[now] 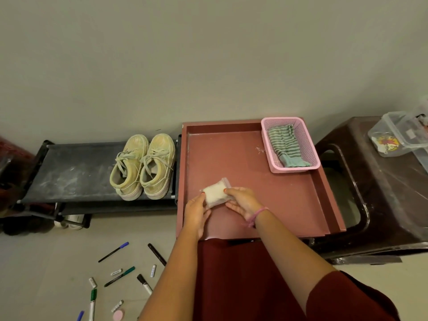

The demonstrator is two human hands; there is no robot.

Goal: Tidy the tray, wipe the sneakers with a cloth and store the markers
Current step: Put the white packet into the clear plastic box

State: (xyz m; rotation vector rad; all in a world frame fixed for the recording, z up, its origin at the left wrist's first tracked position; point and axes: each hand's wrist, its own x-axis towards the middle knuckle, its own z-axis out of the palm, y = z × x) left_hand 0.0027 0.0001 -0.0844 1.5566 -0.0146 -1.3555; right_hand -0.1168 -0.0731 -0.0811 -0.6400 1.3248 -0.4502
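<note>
Left hand: the left hand [195,210] pinches the left end of a small white packet [215,193], fingers curled on it.
Right hand: the right hand [243,201] grips the packet's right end, thumb on top; a pink band at the wrist.
Packet: one, white filling in a clear wrap, held just over the tray [289,205] near its front left corner.
Step in hand: judged to be tidying the tray; sneakers and markers look untouched.
Next move: likely carrying the packet to the basket [310,144] at the tray's back right corner, which calls for a lift clear of the basket's rim.
Cloth: one striped green cloth [286,144] lying in the basket.
Sneakers: two pale sneakers [143,166], side by side on the right end of a black rack [69,167], just beside the tray's left edge.
Markers: about seven markers [113,252] scattered on the floor, front left, with some loose caps among them.
Stool: one brown stool [382,193] to the right, carrying clear boxes [398,133].
</note>
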